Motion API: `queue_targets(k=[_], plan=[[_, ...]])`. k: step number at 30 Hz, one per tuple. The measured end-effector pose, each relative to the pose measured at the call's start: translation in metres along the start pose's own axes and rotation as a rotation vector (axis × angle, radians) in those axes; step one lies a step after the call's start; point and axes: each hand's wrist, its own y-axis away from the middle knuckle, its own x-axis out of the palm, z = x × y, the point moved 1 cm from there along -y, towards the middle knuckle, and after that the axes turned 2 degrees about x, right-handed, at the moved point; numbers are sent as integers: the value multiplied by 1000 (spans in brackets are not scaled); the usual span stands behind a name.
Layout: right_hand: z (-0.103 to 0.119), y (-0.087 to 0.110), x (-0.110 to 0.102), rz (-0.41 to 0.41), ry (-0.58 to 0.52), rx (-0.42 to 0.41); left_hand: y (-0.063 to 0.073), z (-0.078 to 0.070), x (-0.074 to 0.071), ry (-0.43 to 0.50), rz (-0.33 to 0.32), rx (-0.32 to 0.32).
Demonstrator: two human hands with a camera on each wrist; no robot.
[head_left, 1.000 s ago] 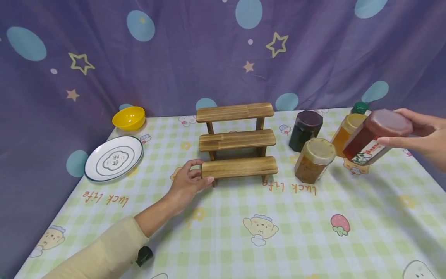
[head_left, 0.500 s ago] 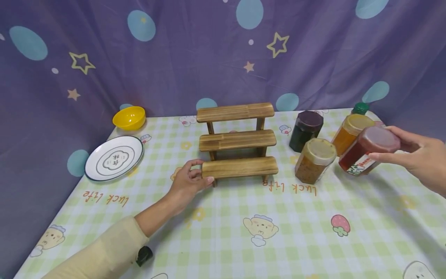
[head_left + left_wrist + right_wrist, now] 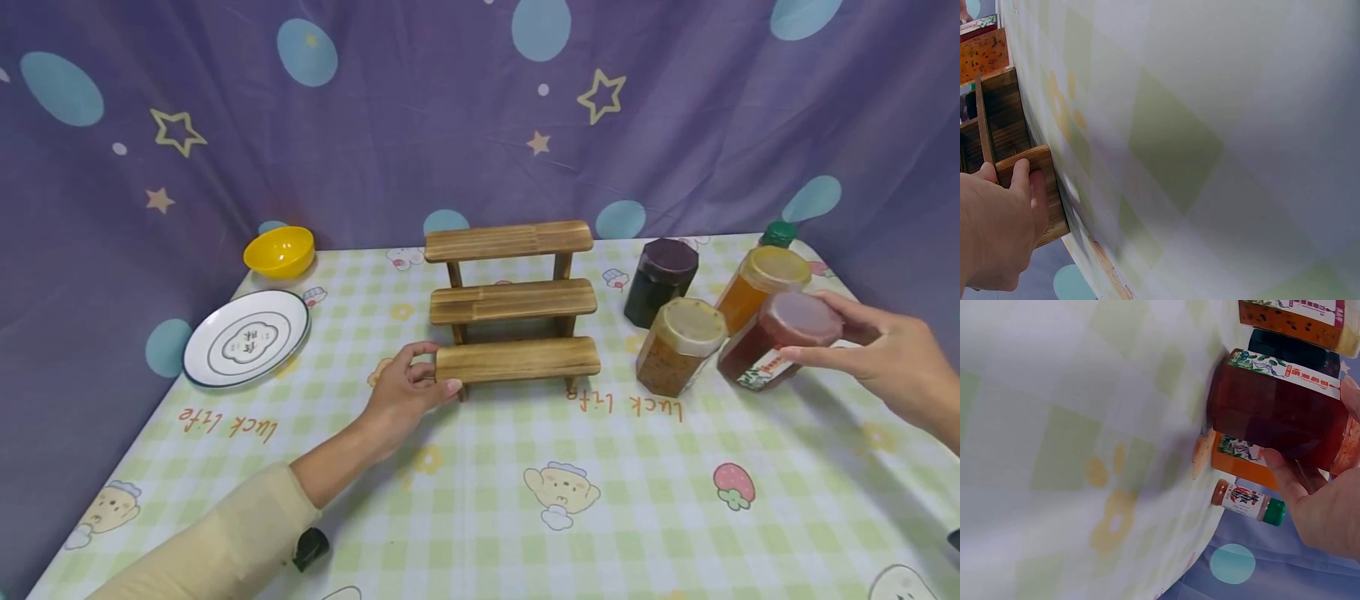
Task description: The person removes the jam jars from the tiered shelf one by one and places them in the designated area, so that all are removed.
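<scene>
A three-tier wooden display stand (image 3: 517, 360) is at the middle of the table. My left hand (image 3: 401, 400) grips the left end of its lowest step, thumb in front and fingers behind. At the right, my right hand (image 3: 888, 354) holds a jar of dark red jam (image 3: 802, 321) near its lid, thumb on the label side. The jam jar stands nearly upright, its base close to the tablecloth. Just left of it is a jar of brown, speckled preserve (image 3: 678, 350). Behind it is a jar with orange contents (image 3: 761, 283), partly hidden.
A dark purple jar (image 3: 660, 283) stands right of the stand. A small green-capped bottle (image 3: 1249, 502) is behind the orange jar. On the left lie a white plate (image 3: 247, 337) and a yellow bowl (image 3: 280, 252). A purple patterned curtain (image 3: 450, 125) hangs behind the table.
My right hand has brought the red jam jar left and down, towards the tablecloth beside the speckled preserve jar. My left hand keeps its grip on the stand.
</scene>
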Motion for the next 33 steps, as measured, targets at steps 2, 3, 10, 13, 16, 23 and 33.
queue_targets(k=[2,3,10,13,16,23,33], plan=[[-2,-1,2,5,9,1,0,0,0,0,-1,-4],[-2,-1,2,9,15,2,0,0,0,-3,2,-2],[-3,-4,4,44,47,15,-1,2,0,-12,7,-8],[0,-5,4,70,81,15,-1,1,0,-15,12,-7],[2,-6,4,98,91,18,-1,2,0,-15,11,-4],[7,-8,5,94,125,-13,-2,0,0,20,3,-6],[11,-5,5,80,127,-85,-1,-1,0,40,-1,-19]])
